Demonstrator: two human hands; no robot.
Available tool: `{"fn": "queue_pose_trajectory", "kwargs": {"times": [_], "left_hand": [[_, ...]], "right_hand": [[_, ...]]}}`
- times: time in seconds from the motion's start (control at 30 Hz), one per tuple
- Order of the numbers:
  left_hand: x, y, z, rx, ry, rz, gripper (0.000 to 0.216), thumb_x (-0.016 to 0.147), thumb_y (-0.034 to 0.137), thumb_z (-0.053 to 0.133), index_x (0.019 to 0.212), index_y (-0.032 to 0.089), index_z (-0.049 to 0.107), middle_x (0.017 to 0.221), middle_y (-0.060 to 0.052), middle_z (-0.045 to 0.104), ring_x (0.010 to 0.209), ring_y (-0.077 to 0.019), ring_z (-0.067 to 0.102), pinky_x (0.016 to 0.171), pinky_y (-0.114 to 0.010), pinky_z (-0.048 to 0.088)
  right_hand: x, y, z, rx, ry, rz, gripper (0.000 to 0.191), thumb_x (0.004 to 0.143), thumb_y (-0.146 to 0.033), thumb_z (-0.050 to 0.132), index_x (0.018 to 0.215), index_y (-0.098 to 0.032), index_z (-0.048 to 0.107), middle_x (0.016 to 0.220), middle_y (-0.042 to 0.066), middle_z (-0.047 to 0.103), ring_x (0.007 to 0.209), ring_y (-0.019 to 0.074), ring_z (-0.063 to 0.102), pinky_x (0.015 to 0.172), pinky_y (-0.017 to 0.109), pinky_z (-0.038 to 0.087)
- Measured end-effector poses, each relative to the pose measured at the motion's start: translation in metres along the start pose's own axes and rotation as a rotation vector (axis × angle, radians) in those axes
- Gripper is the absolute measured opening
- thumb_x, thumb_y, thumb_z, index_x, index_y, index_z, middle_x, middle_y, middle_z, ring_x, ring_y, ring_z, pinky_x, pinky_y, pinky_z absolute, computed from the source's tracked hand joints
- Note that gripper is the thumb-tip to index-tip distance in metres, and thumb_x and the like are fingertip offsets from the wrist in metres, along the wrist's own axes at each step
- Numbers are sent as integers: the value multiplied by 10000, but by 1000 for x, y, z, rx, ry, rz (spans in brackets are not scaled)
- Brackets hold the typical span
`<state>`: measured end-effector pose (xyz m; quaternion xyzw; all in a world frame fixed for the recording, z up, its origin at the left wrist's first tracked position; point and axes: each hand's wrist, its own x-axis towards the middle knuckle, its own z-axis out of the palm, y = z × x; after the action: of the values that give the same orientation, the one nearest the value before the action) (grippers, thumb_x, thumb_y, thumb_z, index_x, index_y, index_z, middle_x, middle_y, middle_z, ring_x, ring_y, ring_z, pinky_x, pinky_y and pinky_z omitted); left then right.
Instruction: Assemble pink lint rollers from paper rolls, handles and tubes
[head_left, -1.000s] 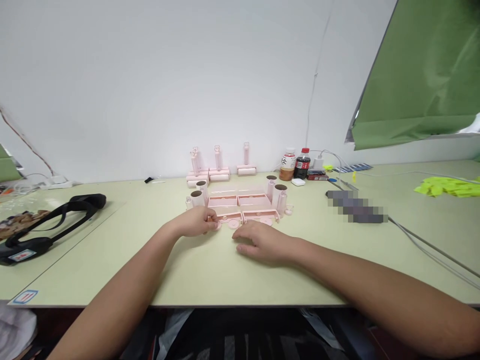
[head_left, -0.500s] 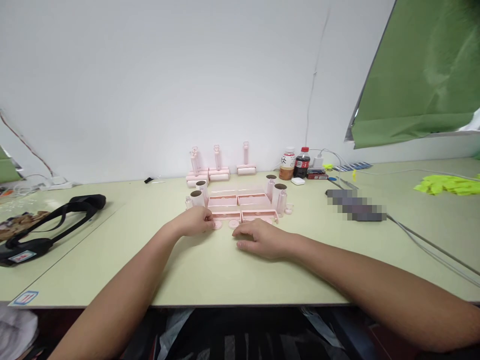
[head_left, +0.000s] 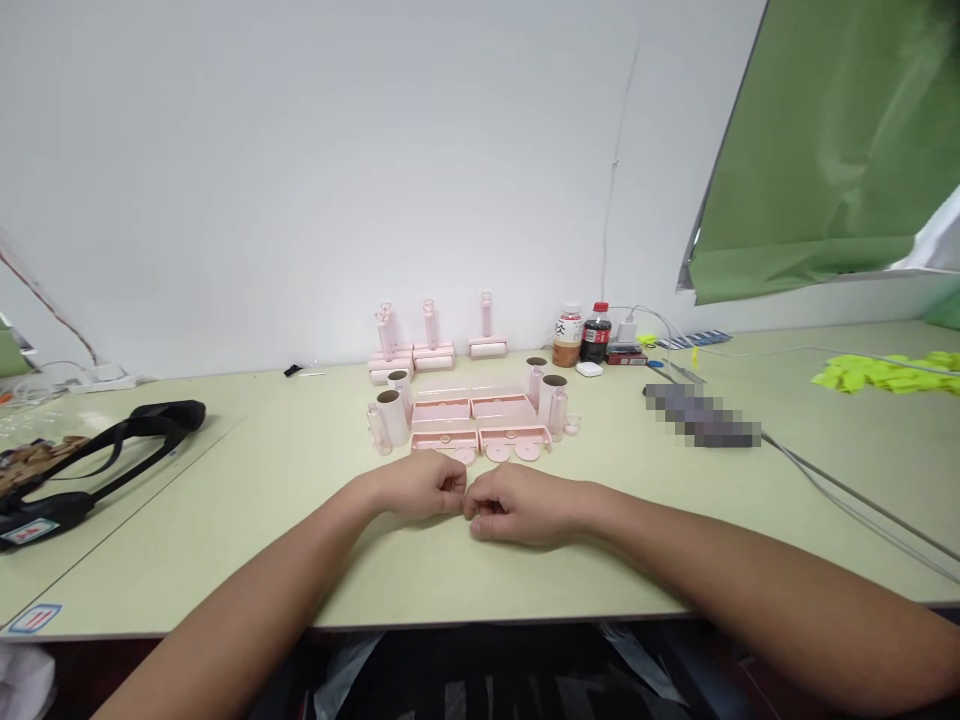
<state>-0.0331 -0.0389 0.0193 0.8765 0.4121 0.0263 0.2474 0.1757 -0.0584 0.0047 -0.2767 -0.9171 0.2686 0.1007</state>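
Together on the table [head_left: 262, 470], left hand [head_left: 420, 487] and right hand [head_left: 517, 503], both half-curled, any grip contents out of sight.

Both hands are pulling back twd the person, off the pink trays [head_left: 444, 440] & discs [head_left: 498, 452]. L hand [head_left: 420, 487] & R hand [head_left: 519, 503] are now meeting fingertip-to-fingertip on the desk [head_left: 300, 470], pink parts just beyond them.

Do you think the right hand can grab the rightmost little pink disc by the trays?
Probably yes. The right hand rests on the table just short of the pink disc, with only bare tabletop between. The pink trays lie behind it, not in the way.
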Motion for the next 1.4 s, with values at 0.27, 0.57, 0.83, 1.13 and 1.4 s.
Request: {"fn": "queue_pose_trajectory", "kwargs": {"times": [0.27, 0.57, 0.83, 1.13, 1.4], "left_hand": [[2, 2, 5, 22, 26, -53, 212, 773, 410, 573, 810, 202, 581, 764, -2, 617, 679, -153, 523, 562, -251, 350], [2, 2, 5, 29, 25, -42, 186, 768, 373, 569, 850, 209, 597, 801, -9, 644, 687, -159, 547, 566, -255, 357], [1, 3, 5, 35, 21, -38, 187, 771, 375, 570, 859, 213, 596, 797, -7, 637, 682, -160, 547, 561, -254, 351], [-1, 6, 3, 36, 16, -45, 185, 771, 373, 568, 858, 212, 594, 784, -4, 637, 667, -157, 541, 555, -254, 348], [-1, 5, 5, 27, 31, -41, 183, 769, 370, 572, 852, 209, 593, 798, -3, 637, 685, -156, 540, 572, -250, 357]], "right_hand": [[1, 0, -2, 63, -9, 23, 100, 803, -216, 596, 862, -174, 665, 718, -24, 576, 624, 97, 477, 564, 211, 339], [1, 1, -2, 51, -13, 18, 110, 809, -215, 594, 882, -177, 668, 718, -25, 571, 622, 97, 480, 562, 211, 340], [1, 4, -1, 25, -10, -9, 133, 824, -249, 587, 904, -184, 672, 741, -14, 586, 634, 105, 491, 569, 217, 348], [1, 3, -2, 20, -12, -3, 135, 812, -233, 600, 913, -184, 677, 737, -22, 588, 629, 99, 487, 567, 215, 343], [1, 3, -1, 38, -11, -1, 132, 809, -230, 603, 908, -180, 674, 741, -23, 583, 634, 97, 489, 568, 209, 348]]}}
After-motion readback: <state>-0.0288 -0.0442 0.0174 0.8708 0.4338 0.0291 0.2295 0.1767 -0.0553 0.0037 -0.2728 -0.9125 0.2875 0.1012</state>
